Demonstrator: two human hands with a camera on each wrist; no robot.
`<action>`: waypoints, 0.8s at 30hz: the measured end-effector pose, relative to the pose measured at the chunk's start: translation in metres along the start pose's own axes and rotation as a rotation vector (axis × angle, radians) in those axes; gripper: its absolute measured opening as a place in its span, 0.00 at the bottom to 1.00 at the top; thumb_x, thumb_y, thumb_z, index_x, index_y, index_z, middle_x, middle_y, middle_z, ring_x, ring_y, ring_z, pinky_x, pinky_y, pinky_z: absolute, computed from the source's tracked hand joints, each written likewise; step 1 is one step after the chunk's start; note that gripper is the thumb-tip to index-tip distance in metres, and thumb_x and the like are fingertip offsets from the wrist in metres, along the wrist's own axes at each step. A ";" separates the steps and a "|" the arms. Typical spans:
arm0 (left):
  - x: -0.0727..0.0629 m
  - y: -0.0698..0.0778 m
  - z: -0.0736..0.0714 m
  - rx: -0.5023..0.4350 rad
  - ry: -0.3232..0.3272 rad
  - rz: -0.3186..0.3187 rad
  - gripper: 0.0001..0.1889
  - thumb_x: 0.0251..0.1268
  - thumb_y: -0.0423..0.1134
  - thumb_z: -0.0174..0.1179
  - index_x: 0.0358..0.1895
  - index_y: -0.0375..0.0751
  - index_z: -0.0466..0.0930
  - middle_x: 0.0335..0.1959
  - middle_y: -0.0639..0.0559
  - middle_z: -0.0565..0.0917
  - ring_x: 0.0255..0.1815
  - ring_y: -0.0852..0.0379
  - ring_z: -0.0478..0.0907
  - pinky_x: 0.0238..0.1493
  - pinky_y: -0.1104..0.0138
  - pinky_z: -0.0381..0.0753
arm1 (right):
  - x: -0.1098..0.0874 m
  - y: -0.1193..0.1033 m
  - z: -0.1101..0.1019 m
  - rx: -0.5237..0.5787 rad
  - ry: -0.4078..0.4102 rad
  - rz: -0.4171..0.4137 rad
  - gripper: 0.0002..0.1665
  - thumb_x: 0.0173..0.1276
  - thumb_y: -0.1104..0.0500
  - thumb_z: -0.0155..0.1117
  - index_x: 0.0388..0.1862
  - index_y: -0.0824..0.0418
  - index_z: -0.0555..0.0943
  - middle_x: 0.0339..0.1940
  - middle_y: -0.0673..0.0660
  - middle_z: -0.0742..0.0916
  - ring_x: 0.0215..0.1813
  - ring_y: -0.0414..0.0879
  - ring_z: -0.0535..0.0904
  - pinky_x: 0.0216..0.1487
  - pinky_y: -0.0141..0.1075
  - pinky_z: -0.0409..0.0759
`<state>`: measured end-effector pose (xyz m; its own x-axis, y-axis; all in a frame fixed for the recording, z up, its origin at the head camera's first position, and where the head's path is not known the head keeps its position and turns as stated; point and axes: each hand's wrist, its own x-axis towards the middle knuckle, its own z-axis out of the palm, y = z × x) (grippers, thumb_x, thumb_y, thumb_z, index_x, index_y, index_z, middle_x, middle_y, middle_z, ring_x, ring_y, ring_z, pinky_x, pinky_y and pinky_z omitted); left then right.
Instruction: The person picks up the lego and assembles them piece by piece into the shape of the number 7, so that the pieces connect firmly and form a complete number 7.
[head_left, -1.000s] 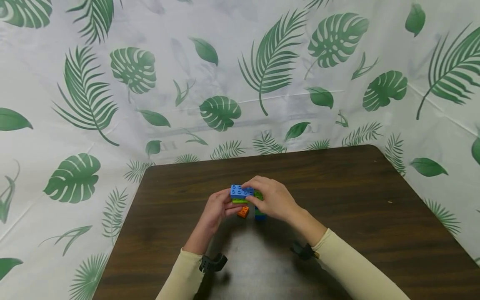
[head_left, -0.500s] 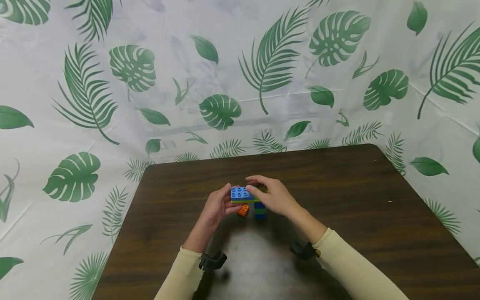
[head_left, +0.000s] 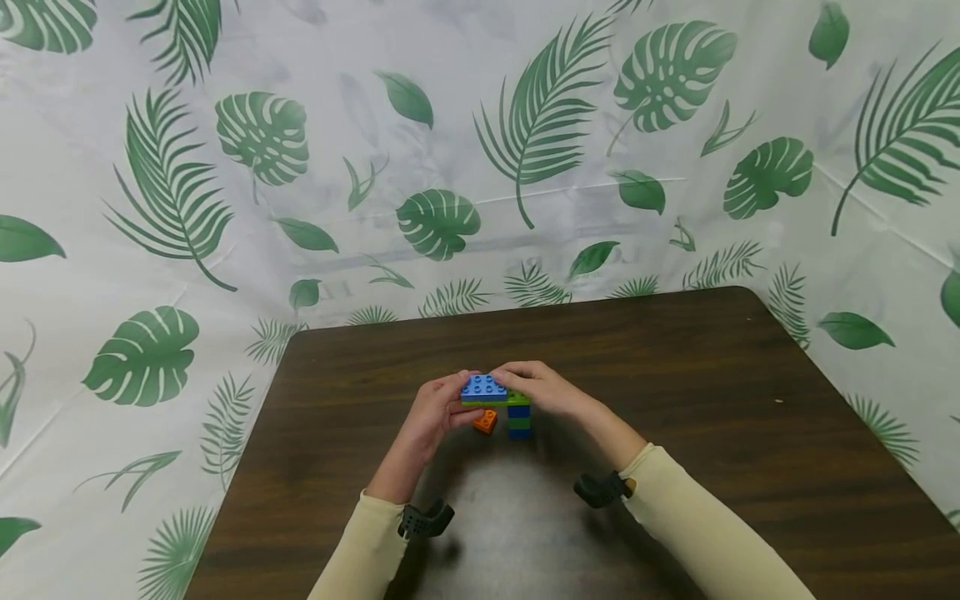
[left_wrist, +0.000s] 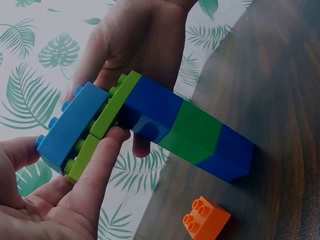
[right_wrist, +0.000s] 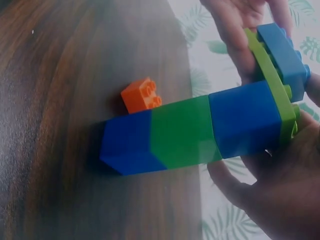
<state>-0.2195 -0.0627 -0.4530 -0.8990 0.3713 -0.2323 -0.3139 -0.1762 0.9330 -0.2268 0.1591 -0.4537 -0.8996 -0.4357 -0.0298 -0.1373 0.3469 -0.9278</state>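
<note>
A tower of dark blue and green toy bricks (head_left: 519, 423) stands upright on the table. Across its top runs a thin lime green layer (left_wrist: 117, 105) that overhangs to the left. On that overhang lies a light blue eight-stud brick (head_left: 483, 386); lime studs show between the two in the left wrist view. My left hand (head_left: 433, 417) pinches the brick and the lime layer, thumb on the brick, fingers beneath. My right hand (head_left: 551, 390) curls around the far side of the tower's top, its thumb on the brick's right end. Some right fingers are hidden behind the bricks.
A small orange brick (head_left: 485, 421) with raised studs sits on the dark wooden table (head_left: 675, 467), beneath the overhang and left of the tower. A leaf-patterned sheet (head_left: 360, 125) hangs behind the table. Each wrist carries a black camera mount (head_left: 426, 520).
The right fingers have shifted back and lowered, uncovering more of the light blue brick and the tower. The brick now lies flatter over the lime layer. The left hand has barely moved.
</note>
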 end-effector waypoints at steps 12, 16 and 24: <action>0.001 0.001 0.000 -0.001 -0.034 0.003 0.21 0.79 0.42 0.46 0.62 0.27 0.73 0.46 0.40 0.84 0.43 0.51 0.85 0.44 0.62 0.83 | 0.003 0.005 0.005 0.069 -0.017 0.014 0.24 0.81 0.49 0.45 0.60 0.64 0.78 0.47 0.57 0.83 0.48 0.51 0.74 0.54 0.43 0.73; 0.000 0.002 0.001 0.007 -0.027 0.005 0.22 0.79 0.43 0.48 0.62 0.27 0.73 0.48 0.39 0.83 0.44 0.50 0.85 0.44 0.62 0.83 | 0.004 0.004 0.005 0.078 -0.011 0.028 0.24 0.81 0.51 0.45 0.60 0.65 0.78 0.47 0.56 0.83 0.48 0.51 0.74 0.54 0.45 0.73; 0.000 0.003 0.001 0.022 -0.012 0.021 0.22 0.77 0.45 0.52 0.62 0.31 0.75 0.49 0.38 0.82 0.45 0.47 0.85 0.43 0.62 0.83 | 0.004 0.004 0.005 0.072 0.010 0.036 0.25 0.80 0.47 0.47 0.61 0.62 0.79 0.51 0.57 0.83 0.50 0.52 0.74 0.56 0.46 0.73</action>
<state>-0.2201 -0.0622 -0.4499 -0.9016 0.3788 -0.2089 -0.2877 -0.1644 0.9435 -0.2287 0.1545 -0.4592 -0.9074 -0.4159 -0.0600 -0.0753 0.3013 -0.9505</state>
